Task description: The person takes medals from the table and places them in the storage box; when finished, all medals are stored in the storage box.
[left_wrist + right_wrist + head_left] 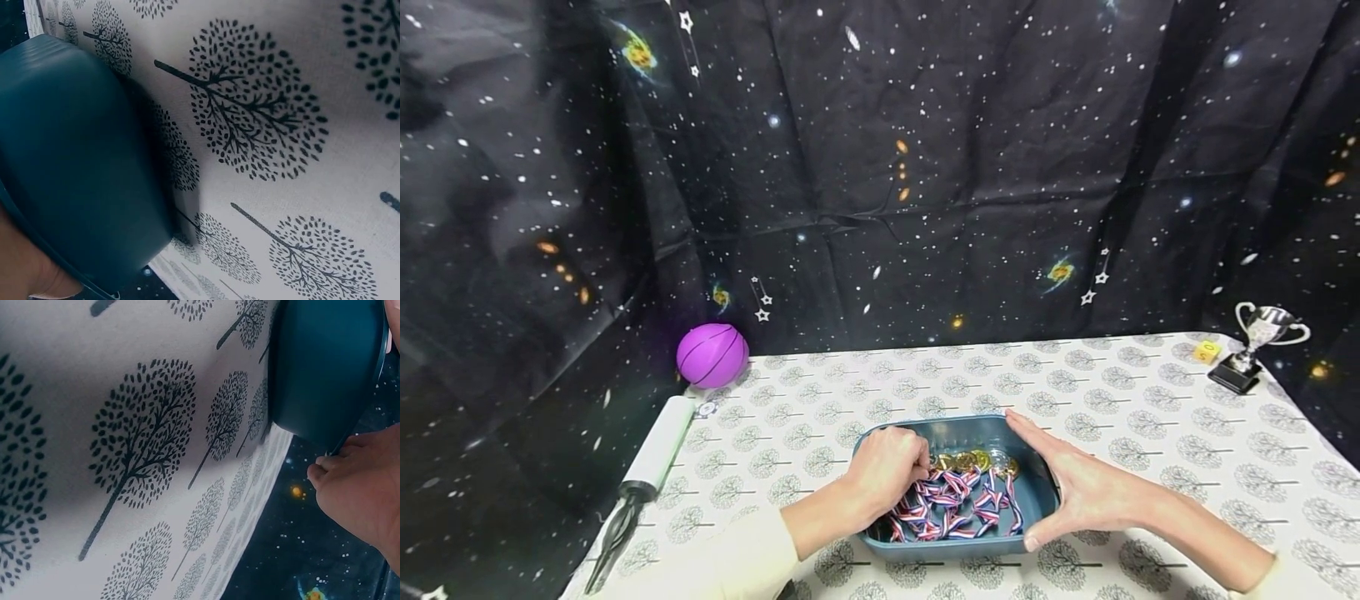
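A blue-grey bin [958, 548] stands on the cloth, holding medals with gold and silver discs [973, 461] along its back wall and striped red, white and blue ribbons [955, 500] in front. My left hand [883, 471] reaches over the bin's left end with curled fingers, its fingertips right by the discs; I cannot tell whether a medal is pinched there. My right hand [1078, 483] grips the bin's right end, thumb at the front corner and fingers at the back rim. From the right wrist, fingers [337, 465] bend at the rim of the bin [331, 369].
A purple basketball [712, 356] sits at the back left. Nearer lies a pale cylinder [658, 446] with a black end and dark strands. A silver trophy [1262, 329] stands far right beside a yellow block [1207, 351]. Starry black fabric [880, 167] hangs behind the tree-print tablecloth [1150, 417].
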Available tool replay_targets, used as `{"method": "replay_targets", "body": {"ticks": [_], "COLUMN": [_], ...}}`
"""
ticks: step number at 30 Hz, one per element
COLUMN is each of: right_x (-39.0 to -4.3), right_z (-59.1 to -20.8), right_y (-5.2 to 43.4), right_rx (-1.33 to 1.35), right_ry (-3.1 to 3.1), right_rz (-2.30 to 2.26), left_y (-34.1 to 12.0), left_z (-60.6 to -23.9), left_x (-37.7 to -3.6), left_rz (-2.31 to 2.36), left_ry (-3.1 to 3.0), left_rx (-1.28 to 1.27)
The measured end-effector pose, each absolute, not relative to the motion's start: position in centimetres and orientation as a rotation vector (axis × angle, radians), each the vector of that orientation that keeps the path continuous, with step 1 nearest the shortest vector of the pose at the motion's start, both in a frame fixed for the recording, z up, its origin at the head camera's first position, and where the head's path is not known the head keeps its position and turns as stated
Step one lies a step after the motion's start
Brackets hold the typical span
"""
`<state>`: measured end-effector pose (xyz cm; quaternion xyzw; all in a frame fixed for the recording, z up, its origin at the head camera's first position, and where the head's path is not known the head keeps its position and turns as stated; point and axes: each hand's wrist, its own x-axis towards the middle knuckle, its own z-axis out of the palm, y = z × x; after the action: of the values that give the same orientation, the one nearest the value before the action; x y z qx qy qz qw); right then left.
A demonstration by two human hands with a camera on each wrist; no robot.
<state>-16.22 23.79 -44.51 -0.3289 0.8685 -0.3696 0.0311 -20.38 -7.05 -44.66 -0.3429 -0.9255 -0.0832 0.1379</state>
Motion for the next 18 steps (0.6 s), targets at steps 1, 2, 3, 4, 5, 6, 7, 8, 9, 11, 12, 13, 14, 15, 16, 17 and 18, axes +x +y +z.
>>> {"method": "replay_targets", "body": {"ticks": [1, 2, 3, 4, 5, 6, 7, 8, 9, 11, 12, 13, 14, 15, 16, 17, 18], "right_x": [-16.2, -16.2, -16.2, -16.2, -16.2, -16.2, -16.2, -16.2, -16.2, -16.2, -16.2, -16.2, -16.2, -16.2, -16.2, -16.2, -16.2], "right_z": [-44.5, -44.4, -44.4, -44.4, -44.4, -44.4, -44.4, -44.4, -44.4, -44.4, -44.4, -44.4, -44.4, -44.4, -44.4, -44.4, -44.3], "right_y": [23.8, 23.8, 23.8, 23.8, 23.8, 23.8, 23.8, 23.8, 23.8, 23.8, 23.8, 23.8, 23.8, 23.7, 23.7, 23.7, 23.7], "right_rx": [-1.012, -1.010, -1.010, -1.010, -1.010, -1.012, -1.013, -1.014, -1.015, -1.017, -1.018, -1.018, -1.017, -1.015, -1.013, -1.011, -1.009], "right_ry": [2.678, 2.679, 2.681, 2.678, 2.674, 2.671, 2.668, 2.663, 2.659, 2.647, 2.643, 2.637, 2.632, 2.630, 2.628, 2.626, 2.623], "right_rz": [-1.135, -1.132, -1.130, -1.131, -1.135, -1.138, -1.141, -1.145, -1.150, -1.163, -1.165, -1.170, -1.173, -1.172, -1.173, -1.172, -1.174], "left_y": [-7.1, -7.1, -7.1, -7.1, -7.2, -7.2, -7.3, -7.3, -7.4, -7.5, -7.6, -7.6, -7.7, -7.8, -7.9, -8.0, -8.2], "left_z": [-44.6, -44.5, -44.5, -44.4, -44.4, -44.3, -44.3, -44.2, -44.1, -44.0, -43.9, -43.8, -43.7, -43.7, -43.6, -43.5, -43.4], "left_x": [-20.4, -20.4, -20.4, -20.5, -20.5, -20.5, -20.5, -20.6, -20.6, -20.6, -20.6, -20.6, -20.6, -20.6, -20.7, -20.7, -20.8], "left_rz": [-0.246, -0.261, -0.277, -0.293, -0.312, -0.338, -0.360, -0.383, -0.407, -0.454, -0.489, -0.531, -0.578, -0.631, -0.680, -0.737, -0.795], "left_ry": [-2.681, -2.686, -2.692, -2.698, -2.703, -2.712, -2.722, -2.730, -2.740, -2.756, -2.766, -2.775, -2.785, -2.789, -2.792, -2.800, -2.810], "left_rx": [-0.994, -0.994, -0.994, -0.993, -0.990, -0.990, -0.986, -0.984, -0.984, -0.979, -0.973, -0.966, -0.959, -0.955, -0.945, -0.932, -0.918]}}
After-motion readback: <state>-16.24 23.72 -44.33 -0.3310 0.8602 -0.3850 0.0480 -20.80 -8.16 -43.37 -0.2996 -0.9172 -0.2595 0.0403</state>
